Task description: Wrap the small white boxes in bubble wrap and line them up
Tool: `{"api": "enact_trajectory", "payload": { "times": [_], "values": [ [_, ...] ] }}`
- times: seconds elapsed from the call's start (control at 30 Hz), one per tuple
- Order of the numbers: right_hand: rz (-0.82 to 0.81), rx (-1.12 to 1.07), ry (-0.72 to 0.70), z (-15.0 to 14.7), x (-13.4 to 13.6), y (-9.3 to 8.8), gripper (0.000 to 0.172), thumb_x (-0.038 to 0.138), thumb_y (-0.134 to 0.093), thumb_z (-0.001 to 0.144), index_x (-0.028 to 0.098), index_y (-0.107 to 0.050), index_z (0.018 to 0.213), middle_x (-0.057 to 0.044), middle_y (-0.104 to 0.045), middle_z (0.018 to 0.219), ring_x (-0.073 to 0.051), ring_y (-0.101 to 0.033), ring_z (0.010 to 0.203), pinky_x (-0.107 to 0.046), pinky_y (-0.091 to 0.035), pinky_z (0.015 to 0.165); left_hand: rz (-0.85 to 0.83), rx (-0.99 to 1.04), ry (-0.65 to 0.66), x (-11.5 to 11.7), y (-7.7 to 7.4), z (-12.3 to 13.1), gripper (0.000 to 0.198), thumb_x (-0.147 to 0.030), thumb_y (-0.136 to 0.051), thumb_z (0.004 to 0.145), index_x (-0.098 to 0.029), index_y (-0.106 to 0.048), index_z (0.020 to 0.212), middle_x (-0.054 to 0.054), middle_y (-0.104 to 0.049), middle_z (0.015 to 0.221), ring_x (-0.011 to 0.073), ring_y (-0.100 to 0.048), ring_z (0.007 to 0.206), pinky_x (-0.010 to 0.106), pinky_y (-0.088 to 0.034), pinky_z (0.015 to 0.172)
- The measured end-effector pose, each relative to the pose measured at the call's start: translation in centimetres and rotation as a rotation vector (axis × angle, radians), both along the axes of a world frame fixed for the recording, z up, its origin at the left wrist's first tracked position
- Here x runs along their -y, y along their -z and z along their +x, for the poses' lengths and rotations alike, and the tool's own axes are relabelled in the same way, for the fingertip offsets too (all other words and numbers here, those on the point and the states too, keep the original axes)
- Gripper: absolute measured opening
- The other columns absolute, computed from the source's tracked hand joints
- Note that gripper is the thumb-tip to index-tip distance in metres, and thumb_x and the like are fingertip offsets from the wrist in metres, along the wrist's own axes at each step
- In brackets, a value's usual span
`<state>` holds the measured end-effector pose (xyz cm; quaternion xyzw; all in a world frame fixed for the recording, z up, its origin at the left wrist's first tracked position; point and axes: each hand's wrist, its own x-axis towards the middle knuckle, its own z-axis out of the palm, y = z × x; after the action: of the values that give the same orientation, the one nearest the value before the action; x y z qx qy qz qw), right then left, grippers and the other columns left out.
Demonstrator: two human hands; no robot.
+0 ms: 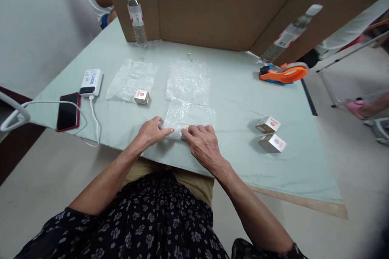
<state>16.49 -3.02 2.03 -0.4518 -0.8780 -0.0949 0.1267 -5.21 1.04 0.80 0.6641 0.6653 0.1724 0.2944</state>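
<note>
Low in the middle of the frame, my left hand [151, 131] and right hand [202, 142] press their fingertips on the near edge of a bubble wrap sheet [190, 115] lying on the table [237, 101]. The sheet's long axis runs left to right and stretches up-frame from both hands. Something small seems tucked beneath my fingers; I cannot tell what.

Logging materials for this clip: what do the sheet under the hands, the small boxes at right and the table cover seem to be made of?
Sheet under the left hand and right hand: bubble wrap, clear plastic, with a glinting, dimpled texture. Small boxes: likely printed cardboard, matte white with sharp folded edges and a red mark. Table cover: pale green, matte, probably cloth or thin sheeting; I cannot tell which.
</note>
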Motion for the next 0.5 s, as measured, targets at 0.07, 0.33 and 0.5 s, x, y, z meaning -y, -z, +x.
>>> {"api": "enact_trajectory", "payload": {
  "times": [0.07, 0.33, 0.5],
  "values": [
    [-0.007, 0.004, -0.003, 0.0, -0.1, 0.0, 0.016, 0.014, -0.049, 0.096, 0.021, -0.063, 0.103, -0.005, -0.065, 0.087, -0.02, -0.043, 0.077, -0.037, -0.023, 0.072, -0.004, 0.011, -0.013, -0.2, 0.2, 0.0, 0.047, -0.053, -0.075, 0.066, -0.018, -0.063, 0.096, 0.001, -0.063, 0.067, 0.0194, -0.06, 0.063, 0.028, -0.042, 0.058],
    [0.001, 0.001, -0.013, 0.1, -0.3, 0.3, 0.014, 0.016, -0.051, 0.095, 0.022, -0.063, 0.101, -0.006, -0.065, 0.088, -0.021, -0.043, 0.078, -0.037, -0.024, 0.072, -0.111, 0.106, 0.005, -0.9, 0.5, 1.1, 0.025, -0.042, -0.069, 0.067, -0.019, -0.059, 0.067, -0.004, -0.054, 0.055, 0.0137, -0.05, 0.054, 0.025, -0.035, 0.052],
    [-0.018, 0.007, -0.02, 0.0, -0.3, 0.1, 0.015, 0.016, -0.05, 0.096, 0.021, -0.063, 0.097, -0.006, -0.064, 0.085, -0.021, -0.043, 0.077, -0.038, -0.024, 0.072, 0.104, 0.031, -0.015, -0.4, -0.3, 3.0, 0.021, -0.026, -0.06, 0.067, -0.021, -0.044, 0.053, -0.003, -0.046, 0.057, 0.0133, -0.044, 0.059, 0.026, -0.034, 0.057]
  ]
}}
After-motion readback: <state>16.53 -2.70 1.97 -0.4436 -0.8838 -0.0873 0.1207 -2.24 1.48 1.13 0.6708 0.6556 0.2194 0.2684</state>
